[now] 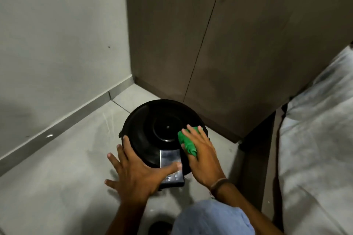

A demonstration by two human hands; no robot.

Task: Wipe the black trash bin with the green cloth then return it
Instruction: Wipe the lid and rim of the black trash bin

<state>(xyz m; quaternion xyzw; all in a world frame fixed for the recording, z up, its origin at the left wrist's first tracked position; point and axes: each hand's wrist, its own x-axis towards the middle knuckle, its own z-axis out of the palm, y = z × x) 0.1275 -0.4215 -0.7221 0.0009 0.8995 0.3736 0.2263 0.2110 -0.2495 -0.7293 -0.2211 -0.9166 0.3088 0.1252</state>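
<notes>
Black round trash bin (149, 155), lid (162, 118) closed, contents hidden. Green cloth (184, 138) pressed onto lid under flat-fingered right hand (202, 155). Left hand (137, 175) splayed open against bin's near side.

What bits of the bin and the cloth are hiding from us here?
Head view only.
Black trash bin walls: mostly hidden under its lid.
Green cloth: mostly covered by the right hand.
Silver pedal: partly crossed by the left hand.
Dark thing at bottom edge: cut off.

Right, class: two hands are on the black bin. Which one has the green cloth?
The right hand, the one with a wristband: it presses the green cloth onto the black trash bin lid. The left hand rests bare, fingers spread.
</notes>
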